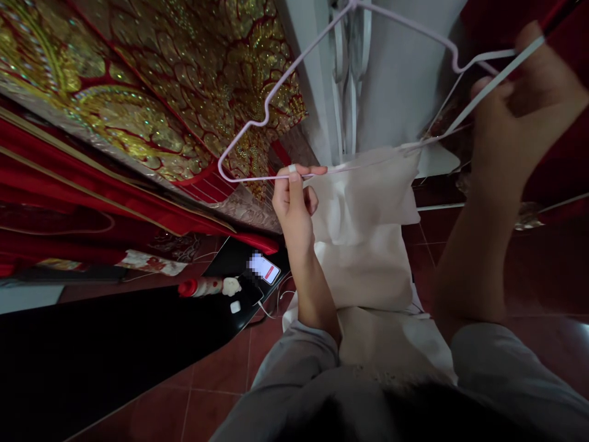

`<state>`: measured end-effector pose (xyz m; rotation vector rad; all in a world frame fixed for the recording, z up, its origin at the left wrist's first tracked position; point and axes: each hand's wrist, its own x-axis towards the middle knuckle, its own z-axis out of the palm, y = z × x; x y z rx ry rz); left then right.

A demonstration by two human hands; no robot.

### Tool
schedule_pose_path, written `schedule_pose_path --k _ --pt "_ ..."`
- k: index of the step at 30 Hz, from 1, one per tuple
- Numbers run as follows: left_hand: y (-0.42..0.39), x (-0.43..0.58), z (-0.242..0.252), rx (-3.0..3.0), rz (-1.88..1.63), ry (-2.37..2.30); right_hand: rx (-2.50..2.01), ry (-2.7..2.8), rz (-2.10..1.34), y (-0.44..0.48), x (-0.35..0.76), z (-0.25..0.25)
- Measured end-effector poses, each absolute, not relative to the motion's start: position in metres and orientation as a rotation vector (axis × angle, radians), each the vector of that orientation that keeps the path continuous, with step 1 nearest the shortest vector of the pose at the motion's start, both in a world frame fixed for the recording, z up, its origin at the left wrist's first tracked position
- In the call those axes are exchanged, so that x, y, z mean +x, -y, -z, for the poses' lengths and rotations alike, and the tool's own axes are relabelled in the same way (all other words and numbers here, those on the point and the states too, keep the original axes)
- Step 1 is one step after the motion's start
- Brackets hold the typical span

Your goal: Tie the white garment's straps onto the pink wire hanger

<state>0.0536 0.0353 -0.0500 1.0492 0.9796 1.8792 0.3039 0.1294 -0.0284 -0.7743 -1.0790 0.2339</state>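
A thin pale wire hanger (271,98) is held up in front of me. My left hand (294,202) pinches its bottom bar together with the top edge of a cream cloth (368,239) that is draped over the bar and hangs down to my lap. My right hand (519,129) is closed round the hanger's right end, close to the camera. Both arms wear grey sleeves.
A red and gold embroidered garment (151,92) hangs at the left. Below it a black surface (92,350) carries a phone (264,268) with a lit screen, a red-capped bottle (202,286) and a white charger (235,306). Dark red floor tiles (221,380) lie beneath. A white panel (400,67) stands behind the hanger.
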Motion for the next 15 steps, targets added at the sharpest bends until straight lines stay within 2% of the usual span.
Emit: schedule_pose_path --k 7,15 --pt "-0.034 0.053 0.048 1.05 -1.861 -1.023 -0.685 1.309 -0.33 -0.13 0.308 0.028" --pt "-0.037 0.051 0.053 1.093 -1.877 -0.968 -0.742 1.21 -0.425 -0.143 0.313 0.042"
